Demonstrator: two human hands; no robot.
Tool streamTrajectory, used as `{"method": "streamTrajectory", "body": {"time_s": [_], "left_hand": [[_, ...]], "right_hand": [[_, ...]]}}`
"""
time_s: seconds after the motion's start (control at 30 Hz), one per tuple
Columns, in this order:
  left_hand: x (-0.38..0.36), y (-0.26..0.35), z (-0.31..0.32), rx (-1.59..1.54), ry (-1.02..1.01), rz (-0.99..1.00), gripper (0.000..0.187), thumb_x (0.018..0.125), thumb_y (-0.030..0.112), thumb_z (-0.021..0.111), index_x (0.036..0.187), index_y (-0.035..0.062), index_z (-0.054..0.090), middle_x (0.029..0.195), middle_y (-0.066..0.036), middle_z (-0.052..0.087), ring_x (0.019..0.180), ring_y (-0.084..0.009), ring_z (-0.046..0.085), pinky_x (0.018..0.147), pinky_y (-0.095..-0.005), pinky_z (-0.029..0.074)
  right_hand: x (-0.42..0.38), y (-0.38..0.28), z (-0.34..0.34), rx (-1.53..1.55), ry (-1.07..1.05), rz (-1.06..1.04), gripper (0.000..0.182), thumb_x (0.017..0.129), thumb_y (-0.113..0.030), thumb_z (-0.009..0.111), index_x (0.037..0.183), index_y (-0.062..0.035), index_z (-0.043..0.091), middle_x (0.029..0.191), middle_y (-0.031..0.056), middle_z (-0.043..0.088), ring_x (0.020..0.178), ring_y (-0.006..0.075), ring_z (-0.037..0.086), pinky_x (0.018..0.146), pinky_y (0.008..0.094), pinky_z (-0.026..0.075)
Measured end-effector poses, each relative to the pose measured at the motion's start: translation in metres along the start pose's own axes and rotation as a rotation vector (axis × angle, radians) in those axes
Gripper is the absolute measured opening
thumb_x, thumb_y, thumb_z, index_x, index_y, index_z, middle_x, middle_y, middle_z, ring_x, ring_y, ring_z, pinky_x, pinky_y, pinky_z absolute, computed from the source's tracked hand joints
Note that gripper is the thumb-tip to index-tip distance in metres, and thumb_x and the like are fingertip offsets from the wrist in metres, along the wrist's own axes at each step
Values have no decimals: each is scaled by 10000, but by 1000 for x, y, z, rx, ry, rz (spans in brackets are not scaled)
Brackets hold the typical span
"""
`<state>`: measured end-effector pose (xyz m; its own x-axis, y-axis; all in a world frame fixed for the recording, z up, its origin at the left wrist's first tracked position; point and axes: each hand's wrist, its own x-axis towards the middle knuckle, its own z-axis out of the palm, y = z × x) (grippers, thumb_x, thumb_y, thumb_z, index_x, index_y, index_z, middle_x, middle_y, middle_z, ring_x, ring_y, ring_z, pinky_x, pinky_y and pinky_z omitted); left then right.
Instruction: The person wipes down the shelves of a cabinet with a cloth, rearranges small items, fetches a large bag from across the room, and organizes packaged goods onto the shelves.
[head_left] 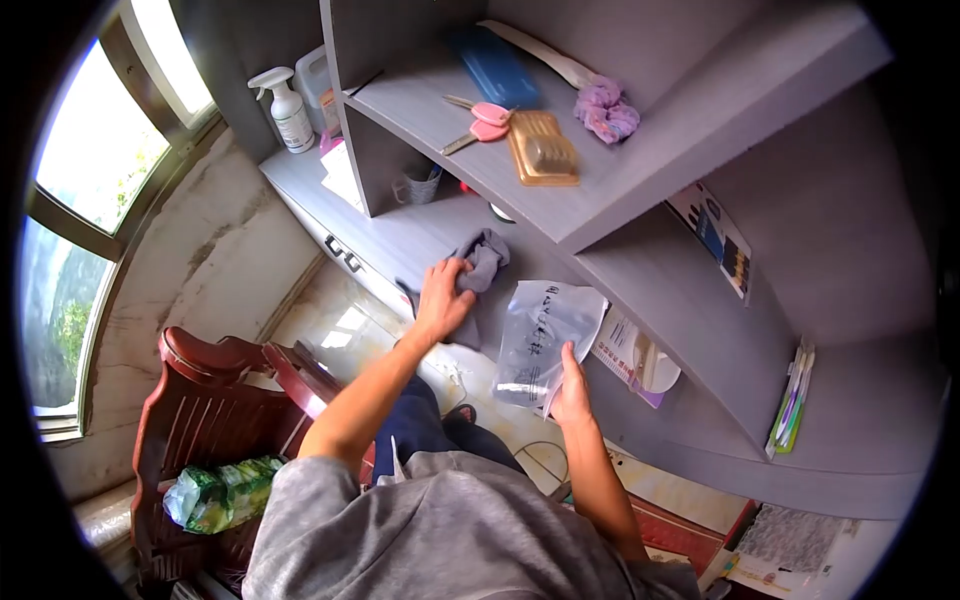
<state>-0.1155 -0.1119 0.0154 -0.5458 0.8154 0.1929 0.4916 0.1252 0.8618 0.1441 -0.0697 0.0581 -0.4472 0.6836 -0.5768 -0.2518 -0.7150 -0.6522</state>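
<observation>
My left hand (445,298) is closed on a crumpled grey cloth (484,258) at the front edge of the grey shelf unit. Part of the cloth hangs down below the hand. In my right hand (570,386) is a clear plastic bag (552,335) with dark handwriting on it, pinched at its lower right side with the thumb on top. The bag looks flat and see-through. Behind it, on the lower shelf, lies a printed white package (632,355), partly hidden by the bag.
Pink-handled keys (488,122), a blue case (494,68), a tan plastic pack (541,150) and a purple scrunchie (606,109) lie on the upper shelf. A spray bottle (288,112) and a mug (416,185) stand further left. A wooden chair (190,390) is at lower left.
</observation>
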Motion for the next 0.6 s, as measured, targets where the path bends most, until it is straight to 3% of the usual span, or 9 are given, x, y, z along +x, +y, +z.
{"method": "streamTrajectory", "body": {"time_s": [0.1,0.17,0.2,0.33,0.4,0.43,0.47,0.53,0.6], "left_hand": [[-60,77,-22,-81,-106,240,645,682,86,636,1314,69,512,1247,-180,566,1157,-379,497,977,-428,420],[-101,116,-17,228,-354,344,712,714,187,725,1388,185,495,1415,-166,451,1287,-377,423,1024,-524,358],[-110,122,-12,260,-321,316,734,712,239,768,1394,239,496,1462,-165,394,1328,-390,380,1022,-570,334],[-85,94,-3,118,-67,53,685,731,180,766,1366,169,510,1429,-174,437,1272,-403,434,1023,-490,381],[-60,73,-9,-6,8,-164,565,782,179,727,1305,67,544,1341,-227,505,1164,-408,519,1002,-453,420],[-49,25,0,-8,23,-211,486,851,208,689,1273,12,552,1222,-233,592,1048,-339,615,915,-411,487],[-39,5,-10,-395,-74,-473,428,910,234,656,1251,-7,561,1054,-182,675,899,-240,672,795,-347,537],[-39,-3,-27,-657,59,-435,416,925,245,657,1239,-13,562,898,-111,696,783,-182,673,701,-298,546],[-51,36,-41,-696,116,-397,383,936,226,645,1237,4,563,872,-89,686,759,-190,670,694,-288,547]], "right_hand": [[16,14,-10,-61,-69,-73,486,1009,-331,516,1370,-13,451,1335,103,537,1219,228,520,1040,367,423],[9,32,-11,-11,-92,-75,448,1021,-265,463,1398,-26,435,1339,108,532,1240,223,505,1063,358,410],[5,35,-6,-58,-112,-75,440,1012,-256,477,1388,-29,450,1332,106,535,1238,217,503,1053,355,415],[-20,24,22,-370,-183,-107,395,975,-254,551,1298,-26,540,1222,88,593,1150,187,550,970,339,453],[-32,28,18,-461,-206,-113,368,972,-251,562,1262,-23,563,1143,79,629,1070,177,594,910,326,485],[-38,28,18,-509,-219,-115,355,971,-249,568,1244,-22,574,1103,74,648,1030,173,616,880,320,501],[-47,23,24,-419,-200,-67,358,974,-230,564,1263,-18,558,1135,76,639,1061,173,604,918,328,482],[-65,12,40,-233,-156,21,370,981,-191,558,1301,-8,527,1200,81,622,1124,175,579,993,345,444],[-50,13,23,-18,-164,-3,328,996,-197,525,1273,-21,529,1165,90,636,1054,211,632,915,363,519]]}}
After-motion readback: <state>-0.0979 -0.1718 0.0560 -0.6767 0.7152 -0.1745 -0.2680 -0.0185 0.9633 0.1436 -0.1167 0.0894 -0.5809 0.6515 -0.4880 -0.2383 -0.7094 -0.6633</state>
